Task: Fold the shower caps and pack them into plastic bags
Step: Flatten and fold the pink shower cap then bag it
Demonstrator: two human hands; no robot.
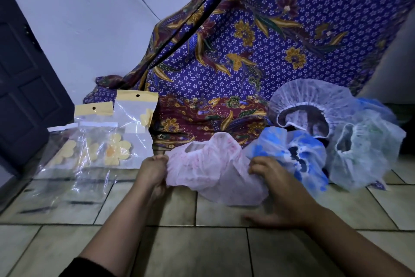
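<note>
step: folding the pink cap (213, 173); my read is first fold, nothing bagged yet
pink cap: middle of the floor (179, 243), just in front of me, crumpled, its right side touching the blue cap (292, 155)
left hand (155, 169): pinching the pink cap's left edge, fingers bunched
right hand (276, 187): fingers curled into the cap's right side, thumb splayed low over the tiles
other caps: white cap (312, 97) and pale cap (368, 153) piled toward the floor's right edge, against the patterned cloth (247, 52)
plastic bags (101, 142): overlapping at the floor's left edge, near the door (22, 74)
do it well: pull the elastic rim taut between both hands, lay it flat, bring left edge over to right, press the air out, fold again until it's narrower than a bag mouth
watch: thin film likely springs back; keep one hand pressing the fold
</note>
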